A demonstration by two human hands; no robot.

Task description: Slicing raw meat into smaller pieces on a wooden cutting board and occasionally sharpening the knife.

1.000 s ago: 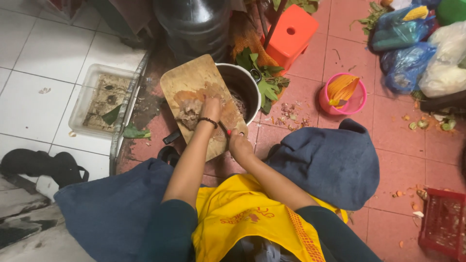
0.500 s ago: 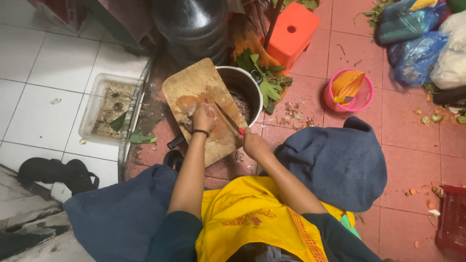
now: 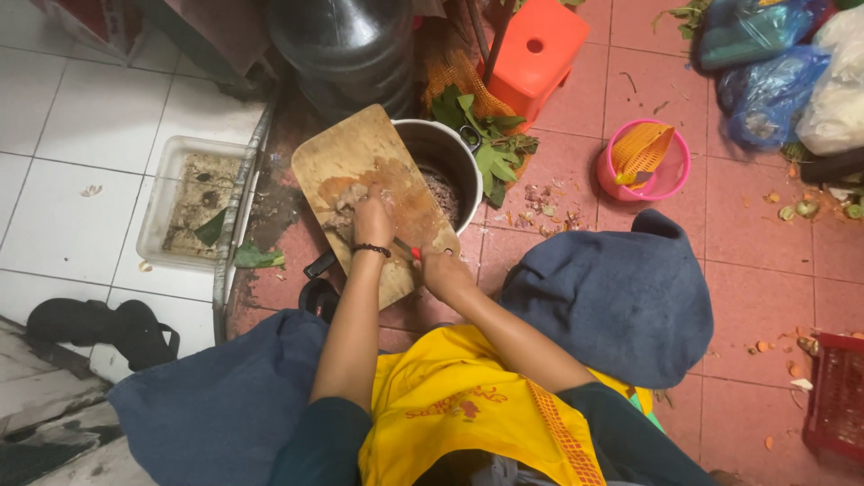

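On a red-tiled floor littered with scraps, the left hand presses curled on minced food on a wooden chopping board overlapping a metal pot at 3 o'clock, while the right hand grips a red-handled knife.

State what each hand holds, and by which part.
The right hand grips a knife by its red handle. The left hand holds nothing; it presses chopped food on the wooden board.

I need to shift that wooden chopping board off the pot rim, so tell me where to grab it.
Grip the tan wooden chopping board by its bare far-left corner, coming from the white-tile side. It leans over the round metal pot, the left hand presses the minced food mid-board, and the right hand sits at the near edge, so probably only that end is free.
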